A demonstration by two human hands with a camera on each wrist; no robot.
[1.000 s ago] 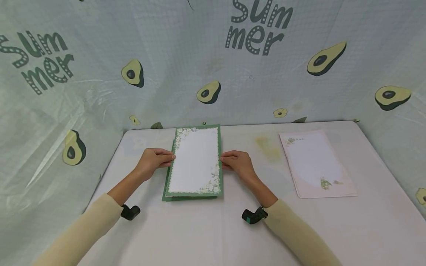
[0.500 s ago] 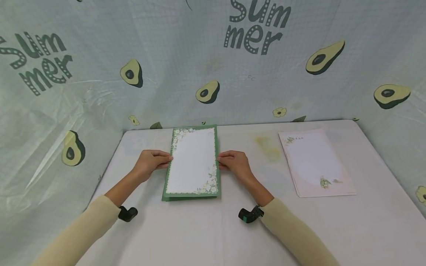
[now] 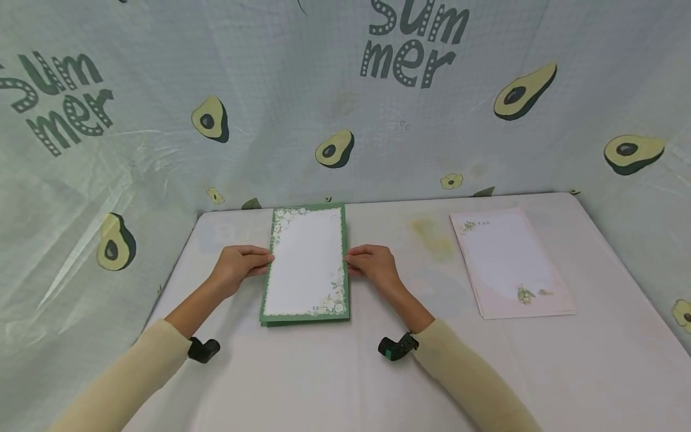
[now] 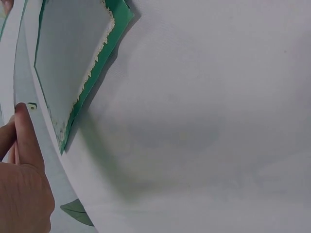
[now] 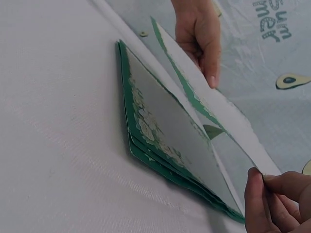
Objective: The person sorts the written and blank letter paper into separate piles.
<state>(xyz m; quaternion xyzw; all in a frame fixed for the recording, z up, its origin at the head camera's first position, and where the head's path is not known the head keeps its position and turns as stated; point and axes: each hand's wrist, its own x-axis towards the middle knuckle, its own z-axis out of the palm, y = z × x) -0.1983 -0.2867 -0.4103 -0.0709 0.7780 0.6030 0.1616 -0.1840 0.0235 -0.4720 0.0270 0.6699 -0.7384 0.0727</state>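
A sheet of paper with a green, white-flowered border [image 3: 306, 261] hangs above a stack of matching sheets [image 5: 163, 121], as the right wrist view shows. In the head view the sheet hides nearly all of the stack. My left hand [image 3: 237, 268] pinches the sheet's left edge between thumb and fingers. On the opposite edge, my right hand [image 3: 376, 268] pinches it about halfway up. The left wrist view has the left hand [image 4: 24, 189] at its edge, with the stack [image 4: 73, 63] beyond. A clear gap separates the sheet [image 5: 228, 121] from the stack.
A pile of pale pink sheets with small green motifs [image 3: 513, 264] lies on the white-covered table [image 3: 432, 384] to the right. Behind the table hangs a cloth curtain [image 3: 270, 72] printed with avocados and lettering.
Both hands have shifted the sheet slightly left over the stack, so less of the stack shows along its left side. The pink pile lies where it was.
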